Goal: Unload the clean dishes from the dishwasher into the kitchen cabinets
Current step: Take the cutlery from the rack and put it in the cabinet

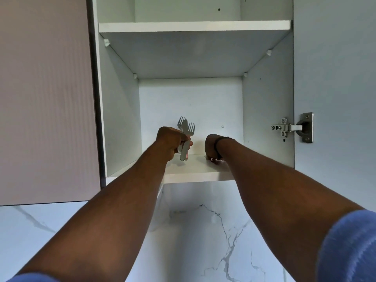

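Up inside the open white cabinet [120,110], the left hand [173,142] is clenched round a small bundle of metal cutlery [184,137], fork tines pointing up and handles hanging just above the lower shelf [195,171]. To its right, the right hand [212,147] rests knuckles-up on that same shelf, fingers bent downward; whether it holds anything cannot be told. A dark band [218,142] circles its wrist. Further right a metal hinge [293,127] joins the open door [335,78]. Marble-patterned wall [193,231] shows below
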